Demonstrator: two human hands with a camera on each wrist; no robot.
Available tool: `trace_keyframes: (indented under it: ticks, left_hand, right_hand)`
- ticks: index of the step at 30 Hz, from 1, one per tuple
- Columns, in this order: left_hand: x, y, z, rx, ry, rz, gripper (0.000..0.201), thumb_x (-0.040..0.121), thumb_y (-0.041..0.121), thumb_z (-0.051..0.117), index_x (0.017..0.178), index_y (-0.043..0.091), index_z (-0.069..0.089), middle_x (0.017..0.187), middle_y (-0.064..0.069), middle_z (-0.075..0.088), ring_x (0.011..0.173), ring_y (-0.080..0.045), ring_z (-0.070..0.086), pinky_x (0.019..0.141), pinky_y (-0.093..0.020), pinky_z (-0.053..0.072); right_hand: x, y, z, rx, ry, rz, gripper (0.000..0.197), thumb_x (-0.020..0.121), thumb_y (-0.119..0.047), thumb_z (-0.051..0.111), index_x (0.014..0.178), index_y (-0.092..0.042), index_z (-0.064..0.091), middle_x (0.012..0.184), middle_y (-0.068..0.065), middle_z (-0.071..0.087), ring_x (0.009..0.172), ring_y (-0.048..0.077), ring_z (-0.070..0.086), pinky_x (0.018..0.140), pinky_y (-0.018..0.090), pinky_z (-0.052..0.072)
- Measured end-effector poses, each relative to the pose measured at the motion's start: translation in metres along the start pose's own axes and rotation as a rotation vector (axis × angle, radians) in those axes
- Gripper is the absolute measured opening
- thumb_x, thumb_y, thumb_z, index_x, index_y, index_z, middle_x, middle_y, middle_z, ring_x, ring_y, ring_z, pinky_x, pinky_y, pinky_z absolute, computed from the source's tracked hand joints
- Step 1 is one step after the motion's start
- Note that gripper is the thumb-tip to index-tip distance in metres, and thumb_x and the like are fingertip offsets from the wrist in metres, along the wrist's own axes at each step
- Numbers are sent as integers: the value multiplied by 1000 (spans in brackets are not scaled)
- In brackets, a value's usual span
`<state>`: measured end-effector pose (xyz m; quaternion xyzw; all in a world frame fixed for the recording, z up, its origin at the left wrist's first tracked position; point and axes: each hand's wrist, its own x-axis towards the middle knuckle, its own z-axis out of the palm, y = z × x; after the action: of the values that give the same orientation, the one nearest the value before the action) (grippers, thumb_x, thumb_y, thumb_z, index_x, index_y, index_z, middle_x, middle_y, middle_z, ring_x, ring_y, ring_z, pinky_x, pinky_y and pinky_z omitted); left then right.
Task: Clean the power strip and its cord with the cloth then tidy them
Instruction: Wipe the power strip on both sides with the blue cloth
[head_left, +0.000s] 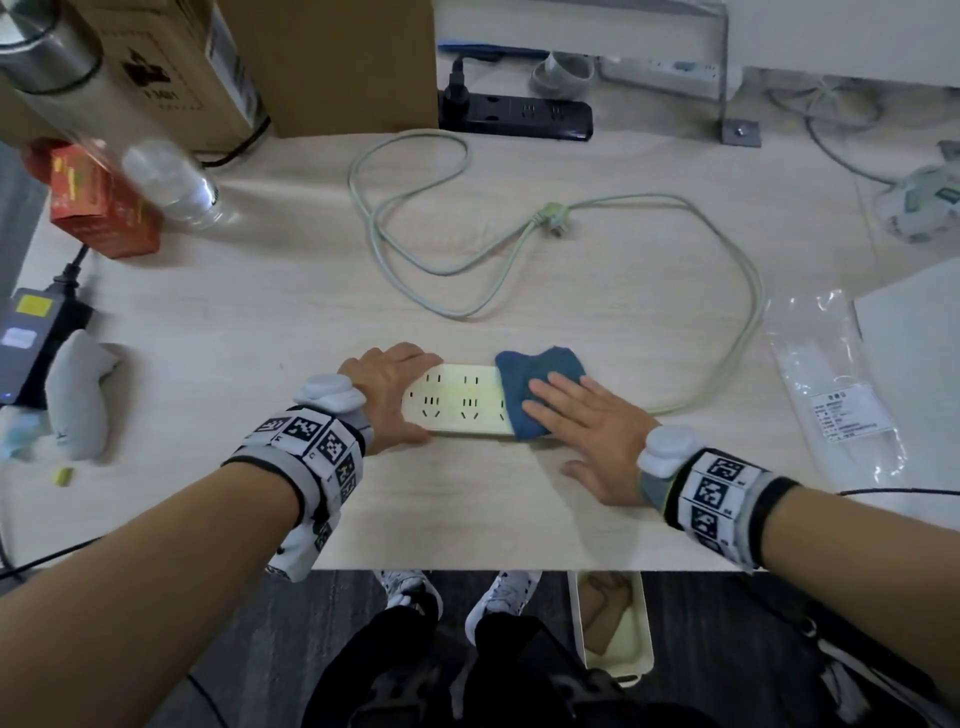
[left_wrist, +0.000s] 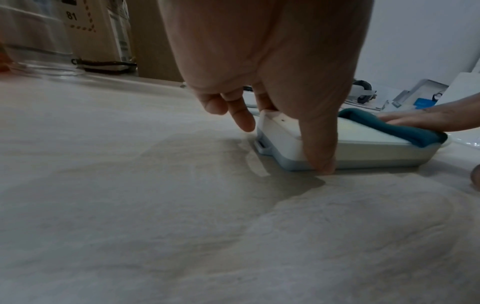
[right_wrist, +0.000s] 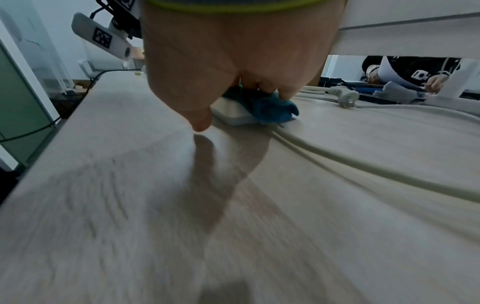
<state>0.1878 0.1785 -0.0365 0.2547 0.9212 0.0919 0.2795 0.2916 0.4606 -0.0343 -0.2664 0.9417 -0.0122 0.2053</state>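
We have the power strip (head_left: 457, 399) lying flat near the front edge of the desk (head_left: 260, 322), sockets up. Our left hand (head_left: 387, 395) clamps its left end: the thumb sits on the near side, the fingers (left_wrist: 262, 98) curl over the far side, so this grip is closed around the strip. We judge that this pins the strip against the push of wiping.

Our right hand (head_left: 582, 431) lies flat, fingers straight, pressing the folded blue cloth (head_left: 537, 387) down on the strip's right end; that grip is open, a press only. The cloth overhangs both long edges there, so the sides likely get wiped along with the top.

The cord (head_left: 748, 291) leaves the strip's right end, loops far and left across the desk, and doubles back to its plug (head_left: 553, 215), which lies loose and unplugged. The cord is not yet gathered.

Judgement: wiping of the strip's top is in hand; cord and tidying remain.
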Motion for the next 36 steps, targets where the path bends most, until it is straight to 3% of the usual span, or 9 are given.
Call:
trace_keyframes:
  ticks: [4, 8, 14, 19, 22, 25, 27, 31, 36]
  left_hand:
    - [2, 3, 1, 30, 1, -27, 82, 61, 55, 76, 132, 42, 37, 127, 19, 45, 97, -14, 45, 81, -33, 39]
    - [4, 4, 4, 33, 18, -48, 80, 55, 58, 77, 126, 42, 43, 122, 17, 48, 95, -15, 49, 76, -33, 42]
    - [5, 15, -2, 74, -22, -101, 49, 63, 53, 71, 99, 30, 49, 107, 7, 52, 89, -21, 56, 76, -39, 50]
    - [0, 12, 0, 125, 13, -65, 74, 57, 62, 75, 121, 41, 45, 114, 18, 51, 94, -15, 51, 76, -32, 40]
    - [-2, 18, -8, 170, -5, -92, 74, 60, 56, 78, 123, 44, 41, 111, 20, 50, 92, -12, 47, 77, -30, 40]
    - [-1, 30, -16, 254, -29, -89, 73, 64, 55, 76, 126, 39, 40, 116, 17, 50, 96, -12, 47, 84, -32, 41]
    - [1, 39, -21, 330, -79, -96, 74, 65, 56, 75, 128, 35, 40, 118, 13, 50, 100, -14, 46, 87, -33, 39]
    - [4, 59, -22, 527, -118, -104, 82, 70, 55, 73, 135, 23, 33, 128, 4, 44, 112, -19, 43, 96, -34, 36]
    - [7, 81, -2, 432, -34, -49, 106, 66, 63, 71, 145, 22, 14, 140, 3, 31, 122, -20, 36, 103, -35, 32]
  right_hand:
    - [-1, -4, 0, -1, -7, 46, 89, 76, -44, 69, 149, -14, 28, 156, 9, 26, 144, 29, 20, 118, 43, 16]
    - [35, -39, -7, 27, -16, 39, 87, 85, -48, 55, 153, -17, 12, 161, 6, 1, 148, 27, -4, 117, 39, -6]
    - [79, -86, -8, 121, 55, -24, 92, 72, -42, 70, 148, -11, 29, 156, 13, 24, 145, 34, 13, 117, 45, 4]
    - [37, -48, 0, 84, 50, 29, 80, 92, -40, 51, 153, -22, 3, 161, -1, -7, 147, 19, -11, 115, 34, -13]
    - [2, -19, 2, 87, 76, 70, 74, 89, -35, 60, 151, -18, 25, 159, 1, 16, 147, 22, 13, 120, 39, 13]
    - [-11, -2, 5, 99, 107, 99, 71, 55, -23, 91, 121, -11, 66, 128, 6, 62, 118, 26, 59, 91, 36, 53]
    - [-8, 0, -2, 64, 117, 100, 75, 47, -12, 93, 117, -11, 68, 125, 6, 65, 115, 25, 62, 86, 27, 54]
    - [-8, 2, -21, 145, -73, 115, 62, 96, 0, 43, 151, -19, 23, 160, -2, 11, 147, 16, 8, 114, 28, 23]
    - [-9, 5, -33, 205, -58, 118, 46, 95, -2, 44, 140, -14, 45, 151, 2, 34, 137, 22, 33, 105, 37, 36]
